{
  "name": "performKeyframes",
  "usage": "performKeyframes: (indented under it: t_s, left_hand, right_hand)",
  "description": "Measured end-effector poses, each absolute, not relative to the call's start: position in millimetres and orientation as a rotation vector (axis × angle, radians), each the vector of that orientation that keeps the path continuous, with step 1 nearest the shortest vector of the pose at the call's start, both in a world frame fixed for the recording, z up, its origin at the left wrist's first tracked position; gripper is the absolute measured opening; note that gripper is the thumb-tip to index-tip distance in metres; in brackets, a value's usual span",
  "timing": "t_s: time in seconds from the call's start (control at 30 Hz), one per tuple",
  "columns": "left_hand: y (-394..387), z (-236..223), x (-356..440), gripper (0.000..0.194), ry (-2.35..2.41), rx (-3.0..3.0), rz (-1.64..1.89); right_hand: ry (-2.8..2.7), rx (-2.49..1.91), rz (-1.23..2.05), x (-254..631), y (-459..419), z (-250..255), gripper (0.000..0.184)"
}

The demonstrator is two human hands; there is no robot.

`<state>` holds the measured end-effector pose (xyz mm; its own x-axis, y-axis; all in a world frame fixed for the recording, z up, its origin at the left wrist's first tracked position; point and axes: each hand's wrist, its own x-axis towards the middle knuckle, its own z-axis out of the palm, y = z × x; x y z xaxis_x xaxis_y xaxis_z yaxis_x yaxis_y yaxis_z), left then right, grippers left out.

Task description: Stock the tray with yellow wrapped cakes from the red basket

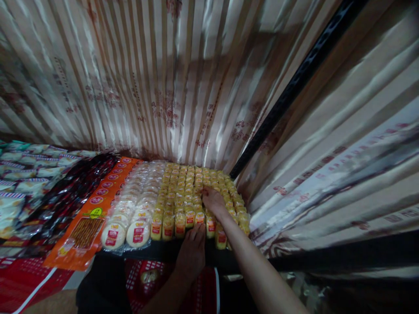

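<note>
Rows of small yellow wrapped snack packs (175,192) with red labels fill the right part of a shelf. My left hand (191,253) lies at the shelf's front edge, fingers stretched upward and touching the front of a yellow pack. Farther back, my right hand (213,201) reaches over the rows, its fingers curled down onto a yellow snack pack, which they largely hide. Left of these rows stand two rows of round white packaged crackers (138,234).
An orange snack bag (77,235), dark shiny packets (72,192) and white packets (32,168) lie farther left. Below the shelf is a red basket (134,279) holding a small wrapped item (149,275). A black post (278,109) slants before the printed curtain (196,87).
</note>
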<state>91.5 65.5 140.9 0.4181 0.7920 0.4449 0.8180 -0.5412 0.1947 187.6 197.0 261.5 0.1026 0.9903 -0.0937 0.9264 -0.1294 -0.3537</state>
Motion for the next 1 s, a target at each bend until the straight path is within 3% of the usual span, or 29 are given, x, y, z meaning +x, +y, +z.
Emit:
performKeyframes:
  t_s: [0.67,1.0]
  left_hand:
    - [65.1,137.7,92.8,0.061,-1.472,-2.583,-0.722]
    - [65.7,132.3,94.6,0.065,-1.469,-2.545,-0.757]
  right_hand:
    - [-1.736,-1.979,0.719,174.1,209.1,247.7,0.028]
    - [-1.626,-1.940,0.747,162.8,213.0,243.1,0.038]
